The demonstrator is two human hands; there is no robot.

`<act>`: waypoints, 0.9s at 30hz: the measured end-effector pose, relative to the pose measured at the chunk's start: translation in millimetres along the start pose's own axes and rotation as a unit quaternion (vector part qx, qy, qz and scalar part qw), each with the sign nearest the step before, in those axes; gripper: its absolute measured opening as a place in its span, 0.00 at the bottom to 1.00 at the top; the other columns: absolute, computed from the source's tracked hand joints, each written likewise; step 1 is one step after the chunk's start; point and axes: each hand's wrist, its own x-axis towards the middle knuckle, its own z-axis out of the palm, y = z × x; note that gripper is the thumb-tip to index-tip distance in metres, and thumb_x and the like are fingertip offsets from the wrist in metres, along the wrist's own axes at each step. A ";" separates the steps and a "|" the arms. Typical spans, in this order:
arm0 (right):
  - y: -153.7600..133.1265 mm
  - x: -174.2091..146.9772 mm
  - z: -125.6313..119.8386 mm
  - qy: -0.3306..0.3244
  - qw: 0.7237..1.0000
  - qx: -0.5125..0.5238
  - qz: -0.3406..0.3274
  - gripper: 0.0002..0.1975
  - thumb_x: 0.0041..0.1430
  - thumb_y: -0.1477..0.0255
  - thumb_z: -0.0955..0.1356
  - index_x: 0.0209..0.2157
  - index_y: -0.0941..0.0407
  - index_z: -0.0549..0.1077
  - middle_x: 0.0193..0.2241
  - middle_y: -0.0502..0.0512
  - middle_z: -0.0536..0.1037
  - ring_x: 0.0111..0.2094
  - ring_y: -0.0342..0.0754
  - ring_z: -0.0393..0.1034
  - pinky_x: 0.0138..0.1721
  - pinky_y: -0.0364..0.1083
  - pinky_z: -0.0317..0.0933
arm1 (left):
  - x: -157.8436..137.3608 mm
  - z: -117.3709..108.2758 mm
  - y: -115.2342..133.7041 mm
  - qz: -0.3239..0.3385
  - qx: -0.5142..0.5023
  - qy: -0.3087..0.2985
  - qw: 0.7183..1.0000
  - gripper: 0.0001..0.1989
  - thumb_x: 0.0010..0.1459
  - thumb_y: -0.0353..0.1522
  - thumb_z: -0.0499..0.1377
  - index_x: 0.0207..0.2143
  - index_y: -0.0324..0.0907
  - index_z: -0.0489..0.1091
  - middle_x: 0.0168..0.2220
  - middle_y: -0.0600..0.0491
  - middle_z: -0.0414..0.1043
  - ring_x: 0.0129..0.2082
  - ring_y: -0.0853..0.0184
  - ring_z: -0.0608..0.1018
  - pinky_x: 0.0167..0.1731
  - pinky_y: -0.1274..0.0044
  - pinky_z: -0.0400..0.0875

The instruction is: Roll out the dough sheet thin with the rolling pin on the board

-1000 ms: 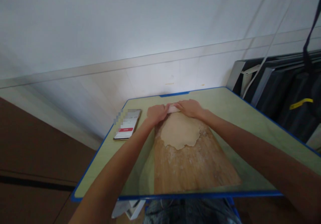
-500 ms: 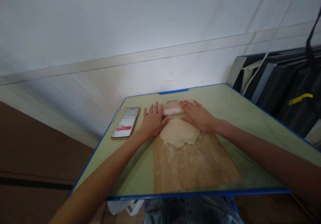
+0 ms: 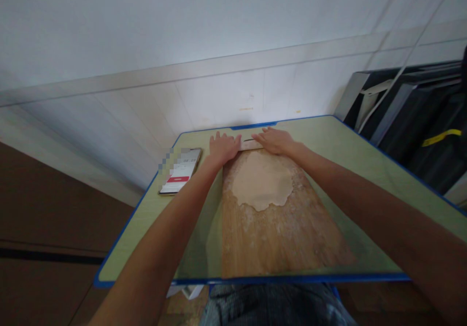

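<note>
A flat, rolled-out sheet of dough (image 3: 261, 182) with a ragged near edge lies on a wooden board (image 3: 280, 243). Beyond it, at the board's far end, is a pale rolling pin (image 3: 250, 145), of which only the middle shows between my hands. My left hand (image 3: 223, 148) rests over its left end, fingers stretched forward and slightly apart. Over the right end lies my right hand (image 3: 276, 140), its fingers extended too. My palms hide both ends of the pin; neither hand visibly wraps round it.
A phone (image 3: 182, 170) with a lit screen lies on the green table (image 3: 365, 170), left of the board. Behind the table's blue edge rises a white wall (image 3: 219, 97). Dark flat panels or cases (image 3: 412, 117) lean at the right.
Both hands have moved forward with the rolling pin, off the far part of the dough to the board's far end. More of the dough shows now. The view has shifted slightly.
</note>
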 end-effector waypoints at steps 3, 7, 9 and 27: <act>-12.6 -28.3 -2.8 0.033 0.999 0.011 -0.009 0.30 0.66 0.58 0.49 0.49 0.63 0.70 0.51 0.70 0.70 0.54 0.58 0.62 0.51 0.54 0.57 | -27.2 -2.9 3.1 0.007 -0.018 -0.009 1.000 0.28 0.65 0.42 0.33 0.45 0.39 0.69 0.45 0.43 0.73 0.46 0.55 0.74 0.44 0.65 0.65; -28.2 -81.0 -1.0 0.128 0.991 0.010 -0.031 0.36 0.61 0.52 0.55 0.53 0.70 0.64 0.53 0.75 0.67 0.55 0.60 0.59 0.55 0.56 0.52 | -75.7 -9.7 4.1 0.053 -0.020 0.018 0.998 0.27 0.64 0.44 0.37 0.40 0.36 0.68 0.40 0.42 0.73 0.40 0.57 0.76 0.40 0.70 0.66; -31.9 -105.2 1.8 0.152 0.987 0.013 -0.050 0.36 0.61 0.51 0.54 0.55 0.69 0.62 0.54 0.74 0.66 0.57 0.60 0.57 0.55 0.57 0.52 | -96.5 -12.9 3.2 0.082 -0.020 0.026 0.996 0.25 0.64 0.45 0.38 0.39 0.36 0.67 0.38 0.42 0.73 0.40 0.57 0.75 0.41 0.70 0.65; -1.8 -40.5 -27.1 0.078 0.986 0.136 -0.049 0.30 0.65 0.56 0.50 0.55 0.62 0.63 0.56 0.65 0.65 0.57 0.53 0.59 0.55 0.50 0.54 | -99.4 2.6 -5.3 0.096 -0.026 0.028 0.995 0.31 0.63 0.47 0.40 0.55 0.29 0.57 0.61 0.34 0.52 0.62 0.53 0.56 0.56 0.65 0.54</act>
